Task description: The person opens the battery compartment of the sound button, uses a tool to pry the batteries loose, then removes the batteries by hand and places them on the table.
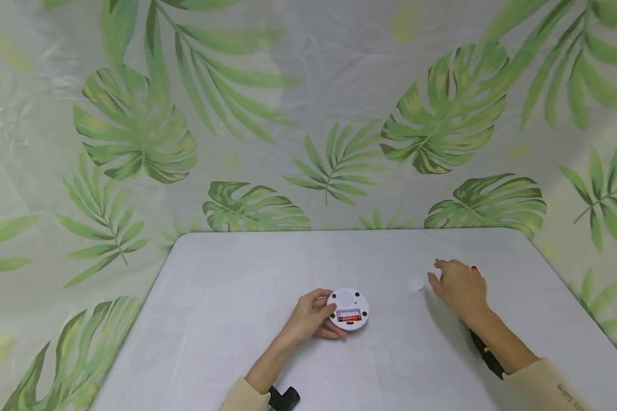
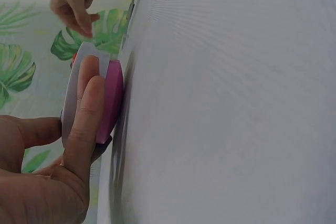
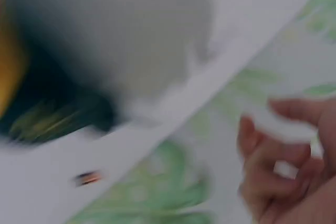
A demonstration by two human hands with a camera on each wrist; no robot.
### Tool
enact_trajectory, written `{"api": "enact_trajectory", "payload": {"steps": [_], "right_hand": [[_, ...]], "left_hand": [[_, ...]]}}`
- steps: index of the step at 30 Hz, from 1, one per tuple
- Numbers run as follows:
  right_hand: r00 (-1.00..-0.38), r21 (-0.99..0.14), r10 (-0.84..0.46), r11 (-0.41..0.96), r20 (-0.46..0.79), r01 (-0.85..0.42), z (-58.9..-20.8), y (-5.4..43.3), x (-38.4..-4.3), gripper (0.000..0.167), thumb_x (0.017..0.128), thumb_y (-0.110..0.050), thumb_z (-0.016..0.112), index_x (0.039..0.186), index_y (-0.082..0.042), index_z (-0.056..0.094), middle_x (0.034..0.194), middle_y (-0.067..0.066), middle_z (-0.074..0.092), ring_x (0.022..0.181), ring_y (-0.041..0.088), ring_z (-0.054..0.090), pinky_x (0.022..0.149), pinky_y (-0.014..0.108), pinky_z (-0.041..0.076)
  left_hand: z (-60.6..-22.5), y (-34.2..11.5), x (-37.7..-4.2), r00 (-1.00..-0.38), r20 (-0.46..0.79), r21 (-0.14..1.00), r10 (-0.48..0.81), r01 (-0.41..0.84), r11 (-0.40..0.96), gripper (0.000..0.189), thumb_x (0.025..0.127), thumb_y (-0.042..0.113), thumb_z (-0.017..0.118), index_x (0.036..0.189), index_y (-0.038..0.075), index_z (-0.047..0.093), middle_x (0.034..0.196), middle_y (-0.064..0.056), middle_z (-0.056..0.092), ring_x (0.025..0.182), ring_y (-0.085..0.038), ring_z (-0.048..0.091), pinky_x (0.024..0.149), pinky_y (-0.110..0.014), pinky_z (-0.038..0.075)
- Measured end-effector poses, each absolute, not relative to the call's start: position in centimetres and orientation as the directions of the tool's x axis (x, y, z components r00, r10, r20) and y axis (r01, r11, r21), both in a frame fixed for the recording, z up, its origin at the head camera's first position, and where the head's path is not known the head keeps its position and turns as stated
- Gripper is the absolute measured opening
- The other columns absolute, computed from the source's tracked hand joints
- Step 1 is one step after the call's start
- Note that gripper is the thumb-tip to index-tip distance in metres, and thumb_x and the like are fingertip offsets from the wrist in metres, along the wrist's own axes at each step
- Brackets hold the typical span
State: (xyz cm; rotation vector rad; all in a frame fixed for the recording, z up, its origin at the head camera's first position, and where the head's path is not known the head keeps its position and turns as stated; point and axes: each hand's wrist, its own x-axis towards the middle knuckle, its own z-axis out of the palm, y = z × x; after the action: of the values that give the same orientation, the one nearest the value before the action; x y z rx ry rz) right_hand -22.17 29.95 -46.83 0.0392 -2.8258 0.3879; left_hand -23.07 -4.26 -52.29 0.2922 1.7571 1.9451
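A round white device (image 1: pixel 348 309) is being gripped at its left edge by the curled fingers of the left hand (image 1: pixel 311 317), near the table (image 1: pixel 226 319) centre. Farther right, the right hand (image 1: pixel 457 286) is being held palm-down, fingers loosely bent beside a small white cover (image 1: pixel 415 284).
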Motion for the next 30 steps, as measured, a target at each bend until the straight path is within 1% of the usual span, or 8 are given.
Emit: {"api": "enact_trajectory", "payload": {"steps": [1,5,7,10,14,18,25,30], "right_hand": [[-0.953,-0.241,-0.061,0.961,0.297,-0.136,-46.6,28.4,-21.8,0.031,0.093,-0.019,0.073,0.115,0.003,0.075,0.085,0.016,0.071,0.054,0.012,0.050,0.038,0.025,0.040],[-0.895,-0.211,-0.312,0.898,0.318,-0.387,-46.6,23.2,-20.4,0.031,0.091,-0.022,0.079,0.118,-0.008,0.077,0.087,0.001,0.066,0.058,0.000,0.041,0.044,0.015,0.035],[-0.861,-0.232,-0.394,0.849,0.322,-0.475,-47.0,21.5,-19.7,0.029,0.090,-0.022,0.080,0.117,-0.012,0.079,0.090,-0.003,0.064,0.059,-0.003,0.035,0.046,0.013,0.031],[-0.821,-0.273,-0.463,0.786,0.333,-0.554,-47.8,19.9,-19.0,0.023,0.090,-0.024,0.081,0.112,-0.016,0.081,0.092,-0.007,0.060,0.061,-0.007,0.029,0.047,0.010,0.028],[-0.800,-0.284,-0.481,0.760,0.358,-0.584,-48.9,18.9,-18.8,0.019,0.089,-0.026,0.082,0.106,-0.018,0.084,0.091,-0.010,0.055,0.062,-0.006,0.027,0.047,0.009,0.025],[-0.803,-0.302,-0.463,0.758,0.375,-0.578,-49.4,18.5,-18.8,0.018,0.088,-0.024,0.083,0.103,-0.016,0.084,0.089,-0.010,0.056,0.064,-0.006,0.033,0.049,0.009,0.029],[-0.828,-0.415,-0.425,0.722,0.365,-0.554,-49.5,18.4,-19.1,0.010,0.084,-0.019,0.085,0.094,-0.015,0.083,0.084,-0.010,0.060,0.065,0.005,0.050,0.052,0.011,0.037],[-0.860,-0.453,-0.408,0.732,0.306,-0.509,-49.2,18.3,-19.2,0.006,0.087,-0.019,0.083,0.091,-0.019,0.080,0.086,-0.011,0.062,0.069,0.008,0.054,0.054,0.012,0.039]], "left_hand": [[-52.3,-4.3,-23.1,-0.852,-0.169,0.975,0.495,-0.218,-0.043,0.035,0.106,0.006,0.053,0.140,-0.004,0.049,0.129,-0.024,0.069,0.072,-0.031,0.079,0.068,-0.037,0.069],[-52.4,-4.4,-23.1,-0.850,-0.165,0.976,0.499,-0.212,-0.039,0.036,0.107,0.008,0.054,0.141,-0.003,0.049,0.128,-0.023,0.069,0.072,-0.030,0.079,0.068,-0.037,0.069],[-52.4,-4.4,-23.1,-0.850,-0.159,0.978,0.502,-0.205,-0.037,0.036,0.107,0.008,0.054,0.141,-0.003,0.049,0.128,-0.024,0.069,0.072,-0.029,0.079,0.068,-0.037,0.069],[-52.4,-4.5,-23.1,-0.849,-0.145,0.981,0.509,-0.192,-0.040,0.036,0.107,0.007,0.054,0.141,-0.003,0.049,0.128,-0.025,0.069,0.072,-0.029,0.079,0.068,-0.038,0.069],[-52.4,-4.5,-23.1,-0.848,-0.140,0.981,0.511,-0.189,-0.045,0.036,0.107,0.006,0.054,0.140,-0.003,0.049,0.128,-0.025,0.069,0.073,-0.030,0.079,0.069,-0.037,0.069],[-52.3,-4.4,-23.0,-0.847,-0.134,0.982,0.514,-0.185,-0.049,0.035,0.106,0.006,0.054,0.140,-0.005,0.048,0.129,-0.025,0.068,0.073,-0.030,0.079,0.068,-0.037,0.069],[-52.2,-4.3,-23.0,-0.846,-0.138,0.981,0.515,-0.188,-0.046,0.035,0.106,0.003,0.052,0.140,-0.005,0.048,0.129,-0.025,0.068,0.073,-0.032,0.079,0.068,-0.037,0.069],[-52.2,-4.3,-23.0,-0.848,-0.139,0.981,0.511,-0.189,-0.048,0.035,0.106,0.002,0.052,0.140,-0.005,0.048,0.130,-0.025,0.068,0.072,-0.031,0.079,0.068,-0.036,0.069]]}}
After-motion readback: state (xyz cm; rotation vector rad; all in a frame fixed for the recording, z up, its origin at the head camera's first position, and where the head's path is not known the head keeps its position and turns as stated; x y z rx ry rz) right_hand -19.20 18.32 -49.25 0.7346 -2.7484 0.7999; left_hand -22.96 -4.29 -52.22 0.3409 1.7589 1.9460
